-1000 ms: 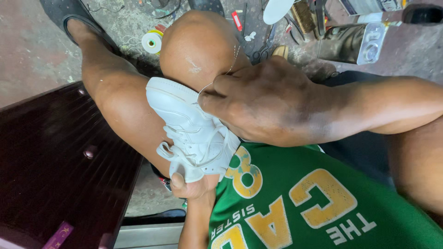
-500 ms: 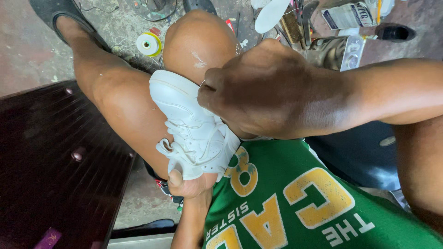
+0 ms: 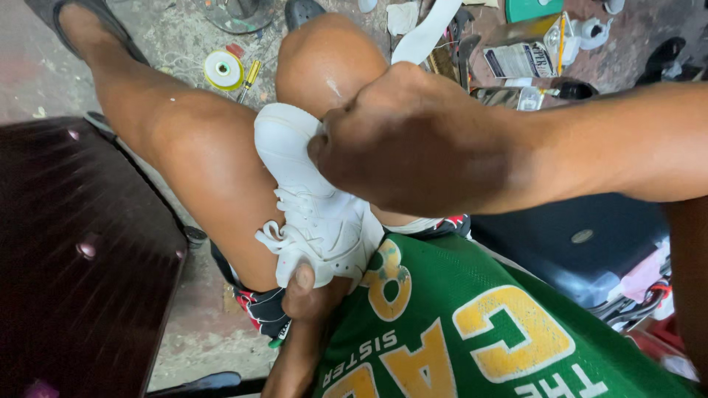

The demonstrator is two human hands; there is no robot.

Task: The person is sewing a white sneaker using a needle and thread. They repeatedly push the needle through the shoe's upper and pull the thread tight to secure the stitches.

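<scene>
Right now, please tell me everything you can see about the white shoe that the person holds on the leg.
The white shoe is a lace-up sneaker with what looks like a smooth leather-like upper and white laces, fairly clean. It lies on the person's thigh, between the knees, toe pointing away from the body and heel toward the green shirt. The right hand covers its far side, gripping it near the toe, while the left hand grips the heel end, thumb on top. Its sole is hidden.

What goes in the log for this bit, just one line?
left hand: holds white sneaker heel | right hand: pressing on sneaker's side | sneaker: wedged between knees | floor: tape roll
</scene>
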